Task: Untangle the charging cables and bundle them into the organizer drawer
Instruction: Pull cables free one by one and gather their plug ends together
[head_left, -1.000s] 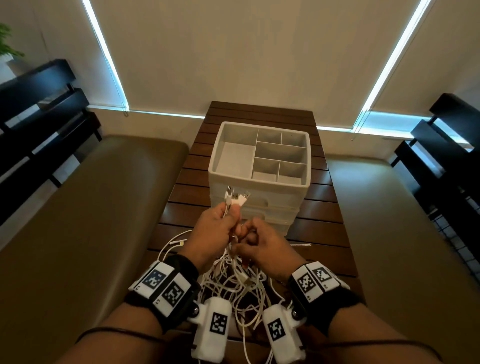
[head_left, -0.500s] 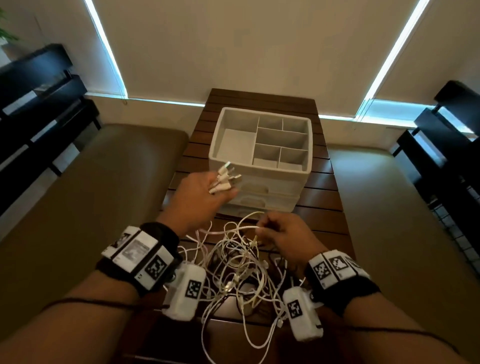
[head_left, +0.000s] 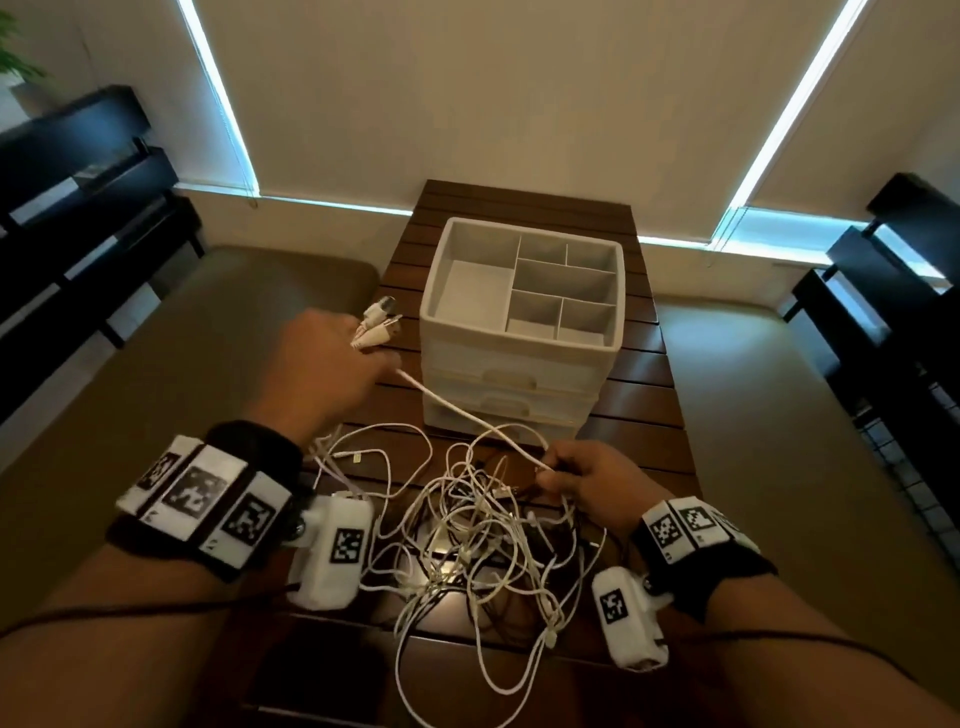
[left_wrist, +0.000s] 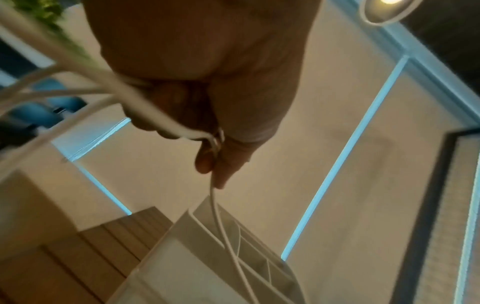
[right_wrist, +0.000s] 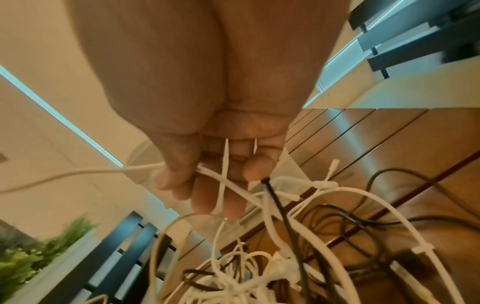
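Now the left hand (head_left: 327, 364) grips several cable plugs (head_left: 376, 327) at nine o'clock of the white organizer (head_left: 522, 332); the right hand (head_left: 587, 483) pinches one white cable (head_left: 467, 410) above the tangle (head_left: 478, 545) on the slatted table (head_left: 644, 400), benches (head_left: 208, 332) flanking.

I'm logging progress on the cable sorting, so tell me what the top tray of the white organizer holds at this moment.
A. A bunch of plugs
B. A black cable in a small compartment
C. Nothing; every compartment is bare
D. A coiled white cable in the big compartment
C: in the head view every compartment of the organizer shows only its bare floor, while the cables lie tangled on the table and the plugs sit in the left hand.
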